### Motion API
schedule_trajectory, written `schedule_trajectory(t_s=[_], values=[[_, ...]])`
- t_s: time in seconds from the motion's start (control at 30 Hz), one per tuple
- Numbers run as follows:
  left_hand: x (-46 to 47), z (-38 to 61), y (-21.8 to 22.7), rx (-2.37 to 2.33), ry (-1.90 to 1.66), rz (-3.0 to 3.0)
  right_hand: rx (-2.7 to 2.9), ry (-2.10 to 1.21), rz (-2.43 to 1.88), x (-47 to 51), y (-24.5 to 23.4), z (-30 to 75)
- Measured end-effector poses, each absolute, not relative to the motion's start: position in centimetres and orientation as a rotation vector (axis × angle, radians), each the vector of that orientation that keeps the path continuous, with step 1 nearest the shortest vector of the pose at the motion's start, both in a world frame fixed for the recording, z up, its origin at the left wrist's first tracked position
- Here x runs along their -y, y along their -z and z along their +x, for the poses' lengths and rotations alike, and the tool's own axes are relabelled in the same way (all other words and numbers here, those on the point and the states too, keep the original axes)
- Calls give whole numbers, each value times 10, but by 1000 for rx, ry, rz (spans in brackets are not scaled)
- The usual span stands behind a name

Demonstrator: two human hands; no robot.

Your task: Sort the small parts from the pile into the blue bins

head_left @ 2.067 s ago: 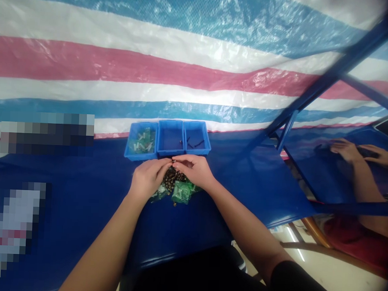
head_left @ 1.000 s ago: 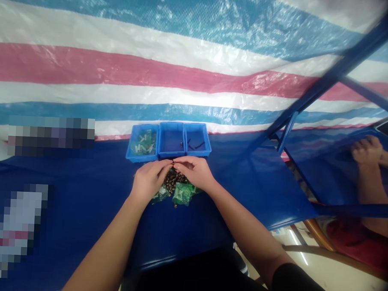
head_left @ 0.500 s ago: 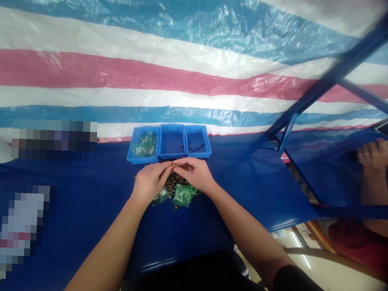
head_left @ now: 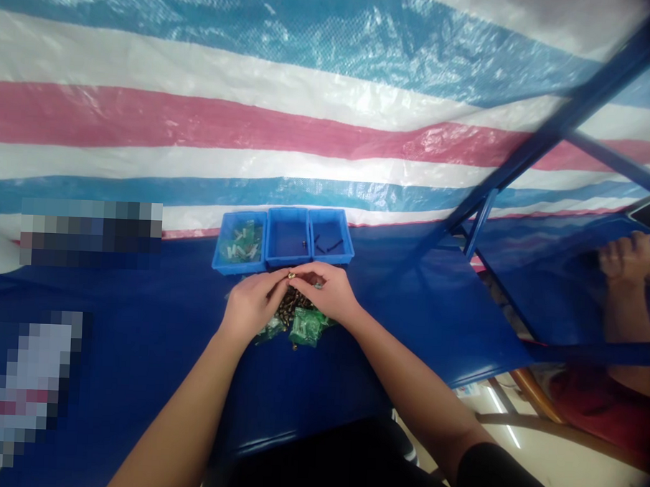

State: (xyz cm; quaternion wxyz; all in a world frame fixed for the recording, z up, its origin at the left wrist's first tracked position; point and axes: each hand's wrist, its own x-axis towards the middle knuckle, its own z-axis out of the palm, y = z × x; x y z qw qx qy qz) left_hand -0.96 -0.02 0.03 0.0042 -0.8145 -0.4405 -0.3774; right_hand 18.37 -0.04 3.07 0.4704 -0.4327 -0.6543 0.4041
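1. The left hand [head_left: 250, 305] and right hand [head_left: 331, 292] meet over the blue bench [head_left: 164, 351].
2. Their fingers pinch one small shiny metal piece [head_left: 292, 276] between them, above the heap. Its shape is too tiny to tell.
3. Under the hands is a heap of little brown and gold metal parts [head_left: 288, 310].
4. A green plastic bag [head_left: 307, 327] and a clear bag [head_left: 270, 329] lie at the near side of the heap.
5. Behind the hands, three blue bins sit in a row: the left bin [head_left: 238, 269] has little bags, the middle bin [head_left: 285, 234] one small bit, the right bin [head_left: 332, 259] thin dark sticks.
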Motion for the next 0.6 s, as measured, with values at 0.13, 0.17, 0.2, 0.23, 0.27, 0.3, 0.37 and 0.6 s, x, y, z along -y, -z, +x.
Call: schedule_trajectory(t_s=[0.13,0.17,0.2,0.23,0.27,0.3,0.37,0.6], values=[[2,-8,-2,1378,1248,-2538,1600,-983,-1060,0,-31,184],[2,-8,-2,1378,1257,-2541,1597,-983,-1056,-1,-31,184],[2,-8,-3,1377,1265,-2541,1592,-982,-1054,-1,-30,184],[3,-8,-3,1377,1271,-2540,1586,-982,-1054,-1,-30,184],[3,-7,-3,1376,1277,-2540,1579,-985,-1055,-1,-29,184],[3,-7,-3,1373,1282,-2543,1574,-992,-1057,-1,-28,184],[4,-7,-5,1374,1294,-2550,1566,-1016,-1057,-1,-27,183],[5,-5,-8,1463,1318,-2554,1551,-1041,-1046,-2,-22,183]])
